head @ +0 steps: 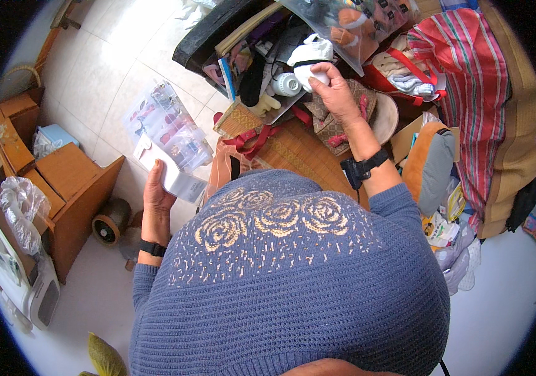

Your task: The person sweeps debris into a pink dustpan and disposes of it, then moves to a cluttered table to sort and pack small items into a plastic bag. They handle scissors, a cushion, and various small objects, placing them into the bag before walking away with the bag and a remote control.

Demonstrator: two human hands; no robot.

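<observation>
My left hand (159,190) grips a white box (167,171) and a clear plastic organizer (169,122) with small items in its pockets. My right hand (331,89) pinches a white fabric item with a black band (312,58) between thumb and fingers, above the near edge of a crowded drawer or bin. Just left of it lies a round white plastic object with slots (287,84). Cloths, a blue-and-white packet (226,80) and a pale rubber glove (265,104) fill the space beside that.
A woven mat (296,145) with a red ribbon (251,138) lies before me. At right are a red striped cloth (470,70), a bag of clothes (402,70) and an orange-grey cushion (430,164). Wooden furniture (80,197) and a roll-like object (110,221) stand at left.
</observation>
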